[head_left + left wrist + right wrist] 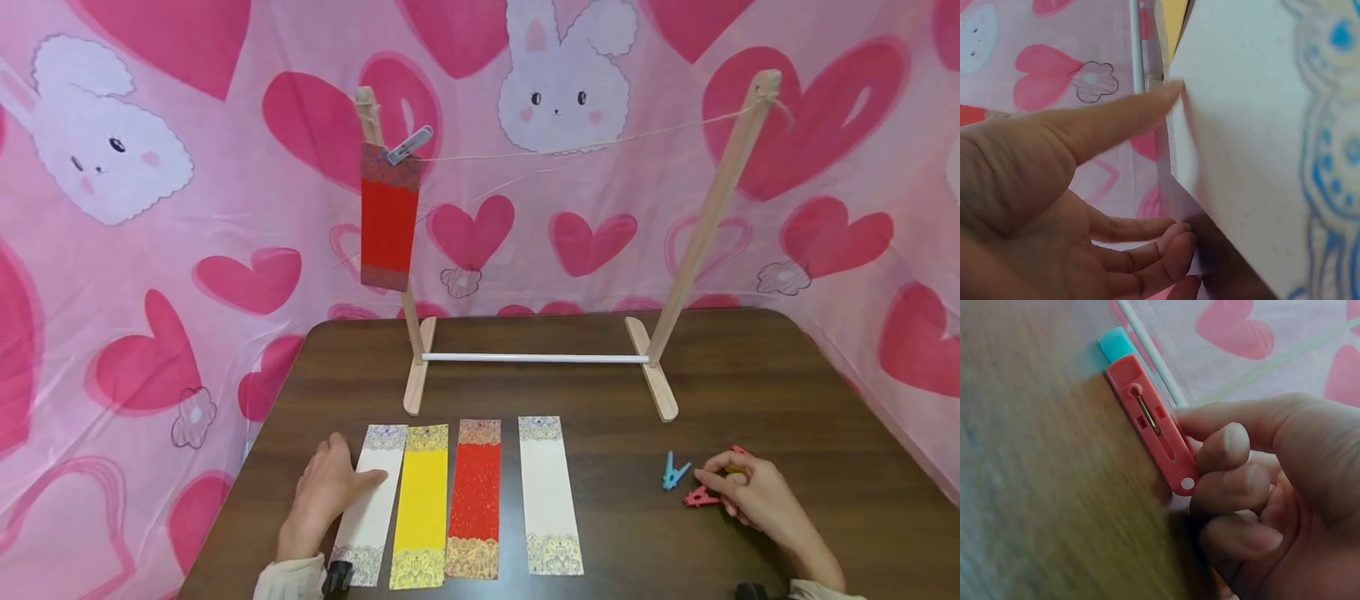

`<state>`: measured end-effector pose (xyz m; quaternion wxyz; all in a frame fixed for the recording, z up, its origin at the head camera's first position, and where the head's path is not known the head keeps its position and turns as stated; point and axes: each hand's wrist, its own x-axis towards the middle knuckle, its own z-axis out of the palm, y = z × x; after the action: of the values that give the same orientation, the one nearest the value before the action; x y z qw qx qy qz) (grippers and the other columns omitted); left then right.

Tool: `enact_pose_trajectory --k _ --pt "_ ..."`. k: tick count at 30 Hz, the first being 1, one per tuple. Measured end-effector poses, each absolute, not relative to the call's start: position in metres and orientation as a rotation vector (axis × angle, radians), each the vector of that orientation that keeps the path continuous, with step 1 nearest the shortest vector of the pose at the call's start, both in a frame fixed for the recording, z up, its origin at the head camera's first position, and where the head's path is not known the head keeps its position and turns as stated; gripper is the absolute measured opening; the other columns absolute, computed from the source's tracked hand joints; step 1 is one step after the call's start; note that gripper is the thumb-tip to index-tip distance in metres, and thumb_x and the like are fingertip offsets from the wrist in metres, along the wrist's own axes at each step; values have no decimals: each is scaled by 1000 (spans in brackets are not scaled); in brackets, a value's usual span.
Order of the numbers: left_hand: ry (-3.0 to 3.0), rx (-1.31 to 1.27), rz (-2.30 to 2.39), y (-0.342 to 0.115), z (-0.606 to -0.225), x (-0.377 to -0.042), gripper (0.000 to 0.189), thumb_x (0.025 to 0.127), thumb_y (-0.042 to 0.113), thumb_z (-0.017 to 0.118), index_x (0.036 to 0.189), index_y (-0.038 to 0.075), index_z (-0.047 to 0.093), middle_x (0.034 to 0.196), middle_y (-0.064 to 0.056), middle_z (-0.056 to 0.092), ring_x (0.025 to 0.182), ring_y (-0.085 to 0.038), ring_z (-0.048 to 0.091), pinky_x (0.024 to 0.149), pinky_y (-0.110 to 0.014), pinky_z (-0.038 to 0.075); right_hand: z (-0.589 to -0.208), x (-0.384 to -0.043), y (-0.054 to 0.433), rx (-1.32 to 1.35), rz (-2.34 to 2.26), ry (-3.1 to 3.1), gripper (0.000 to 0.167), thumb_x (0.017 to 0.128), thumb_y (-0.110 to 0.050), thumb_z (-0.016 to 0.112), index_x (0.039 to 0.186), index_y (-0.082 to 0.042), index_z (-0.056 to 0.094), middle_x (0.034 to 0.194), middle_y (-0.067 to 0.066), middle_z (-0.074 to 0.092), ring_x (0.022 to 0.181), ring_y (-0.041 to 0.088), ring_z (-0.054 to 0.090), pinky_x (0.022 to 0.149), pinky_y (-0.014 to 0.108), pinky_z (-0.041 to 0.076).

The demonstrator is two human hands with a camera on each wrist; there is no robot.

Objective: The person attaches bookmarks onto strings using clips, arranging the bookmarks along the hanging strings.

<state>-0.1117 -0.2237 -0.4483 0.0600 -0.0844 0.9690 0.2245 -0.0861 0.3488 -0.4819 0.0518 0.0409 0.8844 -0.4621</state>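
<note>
- Resting its thumb, nearly straight, on the leftmost white strip [367, 521], the left hand [321, 490] keeps its other fingers loosely bent by the strip's outer edge; no closed hold shows.
- Curling its fingers beside the coral clip [701, 497], the right hand [762, 498] touches or nearly touches it; whether it pinches the clip cannot be told.
- Both things are on the table [600, 467]: the strip left of the yellow strip [422, 508], the clip near the blue clip [673, 472].
- The strip looks light and thin, probably card or stiff paper, likely to slide or crease; its long edges seem the safest place for a gentle lift.
- The clip looks like light, rigid plastic with a metal spring, probably firm to squeeze; thumb and fingertip belong on the handle ends.
</note>
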Motion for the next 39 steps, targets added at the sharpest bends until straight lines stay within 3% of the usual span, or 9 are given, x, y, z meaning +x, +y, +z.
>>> enact_pose_trajectory --k 5,10,17,21,27,34,39 --pt "2948 -231 694 -222 -453 -107 93 68 53 87 126 -4 44 109 -28 53 98 -43 55 77 -62 47 -486 -88 346 150 -1255 2845 28 90 -32 75 97 -5 68 53 -9 38 45 5 37 43 25 34" --pt "2934 -215 685 -222 -453 -104 88 69 48 88 128 0 43 108 -27 51 96 -41 53 73 -59 47 -485 -89 345 166 -1131 2886 34 93 -38 70 102 -5 69 55 -8 36 49 7 36 49 26 30" --pt "2951 -224 708 -223 -456 -103 80 78 48 81 131 1 43 113 -31 46 103 -47 49 72 -62 46 -481 -88 347 153 -1248 2748 39 96 -39 66 103 -2 59 53 0 51 38 10 40 38 28 37" --pt "2955 -224 711 -222 -456 -103 83 78 52 80 130 1 41 113 -31 45 102 -48 47 69 -62 46 -480 -85 349 137 -1314 2700 38 97 -38 65 99 -1 57 57 4 57 37 10 42 35 30 39" --pt "2968 -229 683 -219 -453 -104 88 76 64 76 124 -2 42 107 -29 43 96 -44 45 66 -59 47 -480 -85 350 159 -1344 2659 40 97 -42 63 98 -2 62 61 6 59 40 16 49 36 34 44" --pt "2995 -252 644 -215 -451 -109 84 75 60 79 103 -9 42 94 -31 46 82 -42 51 61 -57 48 -477 -83 352 250 -1347 2639 45 96 -45 63 83 -2 64 61 7 59 42 19 53 41 36 49" --pt "2990 -252 614 -211 -450 -110 89 72 63 80 101 -13 44 92 -33 51 76 -41 56 66 -58 50 -473 -81 353 231 -1339 2654 47 97 -46 62 82 -1 63 60 7 59 43 20 54 42 35 50"
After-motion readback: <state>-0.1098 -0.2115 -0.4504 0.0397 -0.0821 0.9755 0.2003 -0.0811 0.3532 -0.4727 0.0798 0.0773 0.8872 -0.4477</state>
